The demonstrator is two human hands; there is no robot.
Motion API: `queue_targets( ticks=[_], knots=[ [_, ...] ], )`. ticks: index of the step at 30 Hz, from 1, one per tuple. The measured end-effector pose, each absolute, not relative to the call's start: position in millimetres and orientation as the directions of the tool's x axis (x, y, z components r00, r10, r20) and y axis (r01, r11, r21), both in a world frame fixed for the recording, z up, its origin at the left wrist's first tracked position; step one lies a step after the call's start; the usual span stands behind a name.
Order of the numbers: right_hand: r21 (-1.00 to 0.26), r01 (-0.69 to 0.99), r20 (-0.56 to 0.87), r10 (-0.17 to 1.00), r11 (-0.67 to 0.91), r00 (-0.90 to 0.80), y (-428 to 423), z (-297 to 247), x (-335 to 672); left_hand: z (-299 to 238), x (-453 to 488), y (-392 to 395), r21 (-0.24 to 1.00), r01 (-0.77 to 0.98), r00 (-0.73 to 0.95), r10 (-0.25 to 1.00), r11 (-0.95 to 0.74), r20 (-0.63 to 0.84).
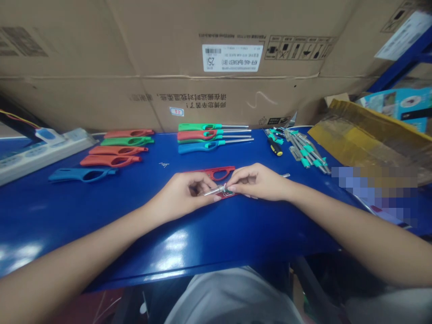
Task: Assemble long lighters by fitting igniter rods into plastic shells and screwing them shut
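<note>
At the middle of the blue table, my left hand (185, 193) pinches a clear, shiny lighter tank (212, 191) between thumb and fingers. My right hand (258, 182) is closed at the tank's right end, fingertips pressed together by a small teal part (229, 191) and a thin pale wire; what exactly they grip is too small to tell. Under the fingertips a strip of red plastic shows. Just behind both hands lies a red lighter casing half (212, 172) with a finger loop. A metal tube end (286, 175) sticks out beyond my right wrist.
Red, green and blue lighter casings (116, 160) lie at the left, near a white power strip (43, 153). Lighters with metal tubes (199, 147) are stacked at the back. Right of them are a screwdriver (275, 147), teal-and-metal inner parts (307, 150) and a taped box (371, 135).
</note>
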State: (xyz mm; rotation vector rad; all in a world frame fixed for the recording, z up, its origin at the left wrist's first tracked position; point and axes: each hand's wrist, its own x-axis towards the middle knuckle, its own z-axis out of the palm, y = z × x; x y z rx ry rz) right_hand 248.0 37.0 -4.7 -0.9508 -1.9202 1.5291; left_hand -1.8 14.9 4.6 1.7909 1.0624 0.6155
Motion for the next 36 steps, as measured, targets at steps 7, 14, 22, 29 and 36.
queue_targets(
  ticks=[7,14,22,29,36],
  knots=[
    [-0.966,0.201,-0.004,0.772,0.161,-0.636,36.4,-2.1,246.8,4.8,-2.9,14.9,0.889,0.406,0.509,0.860,-0.211,-0.029],
    [-0.954,0.237,-0.007,0.778,0.184,-0.628,36.7,1.0,247.0,4.9,-2.4,14.3,0.881,0.420,0.507,0.862,-0.217,-0.029],
    [-0.950,0.264,-0.034,0.787,0.166,-0.616,36.1,1.4,245.6,3.6,-1.4,13.8,0.877,0.426,0.507,0.862,-0.223,-0.027],
    [-0.948,0.253,-0.006,0.782,0.194,-0.623,37.4,-2.3,246.3,4.7,-0.7,14.4,0.875,0.422,0.514,0.858,-0.238,-0.014],
    [-0.951,0.224,0.022,0.767,0.215,-0.641,38.9,-4.0,247.6,2.9,-1.2,13.9,0.885,0.415,0.500,0.866,-0.211,-0.028]
  ],
)
